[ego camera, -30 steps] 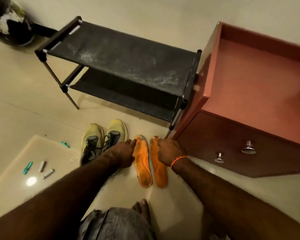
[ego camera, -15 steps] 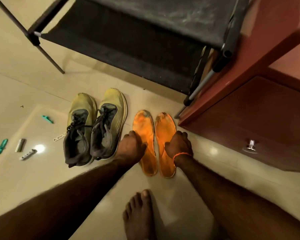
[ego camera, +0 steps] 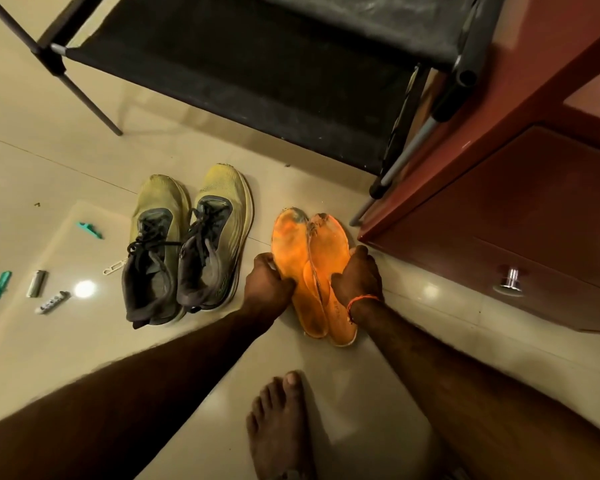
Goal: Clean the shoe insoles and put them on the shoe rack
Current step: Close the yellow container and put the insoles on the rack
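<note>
Head view, left hand: the left hand (ego camera: 269,285) grips the outer edge of the left insole (ego camera: 291,251), fingers curled round its rim.
Head view, right hand: the right hand (ego camera: 357,278), an orange thread at its wrist, curls its fingers over the outer edge of the right insole (ego camera: 328,244).
Insoles: two orange insoles, side by side and overlapping along the middle, on the floor (ego camera: 32,168), toes pointing at the rack, dirt smudged at the toe ends.
Shoe rack: the black shoe rack (ego camera: 257,71) stands just beyond the insoles, dusty, its lower shelf bare.
Shoes: a pair of yellow-grey shoes (ego camera: 187,244) sits just to the left of the insoles.
Cabinet: a red-brown cabinet (ego camera: 499,220) is close on the right.
Foot: a bare foot (ego camera: 279,420) is planted below the hands.
</note>
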